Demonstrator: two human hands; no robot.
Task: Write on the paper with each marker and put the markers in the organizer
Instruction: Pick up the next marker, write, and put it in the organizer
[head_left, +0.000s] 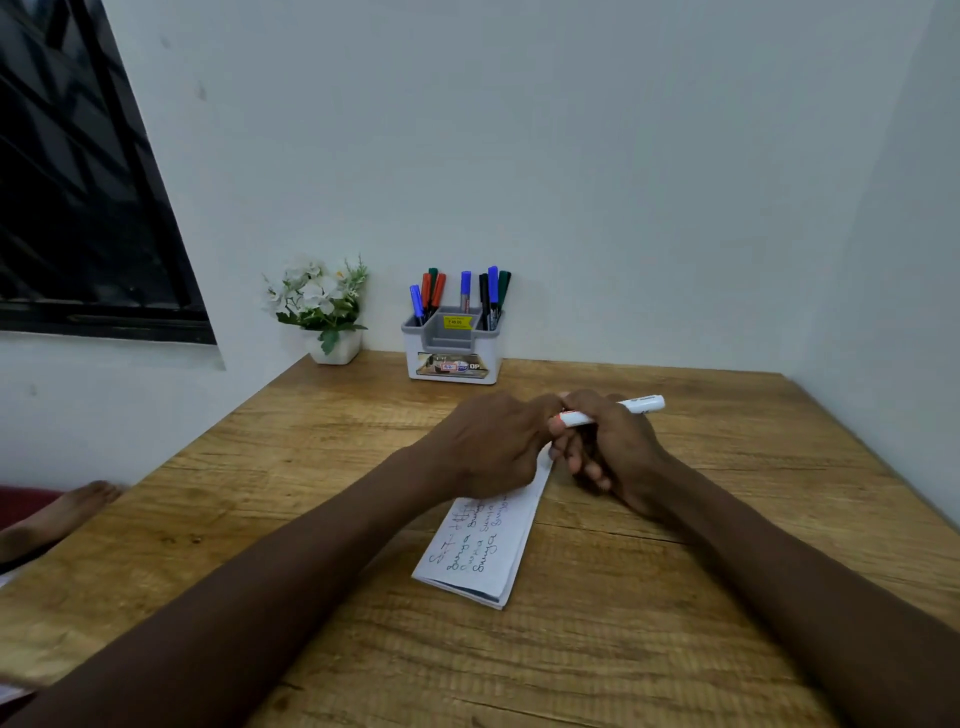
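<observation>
Both hands on one white marker (641, 404), held just above the far end of the paper (480, 551). Right hand (615, 449) grips the barrel, left hand (491, 447) is curled round its left end. Paper lies flat mid-tabletop (727, 519), handwriting on it. Organizer (453, 358) at the back wall, other markers (492, 286) upright inside.

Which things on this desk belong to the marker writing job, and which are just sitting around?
Part of the job:
- white marker, gripped by the left hand and right hand
- folded paper, already written on
- organizer
- stored markers standing in it

Just sitting around:
- potted flowers
- window
</observation>
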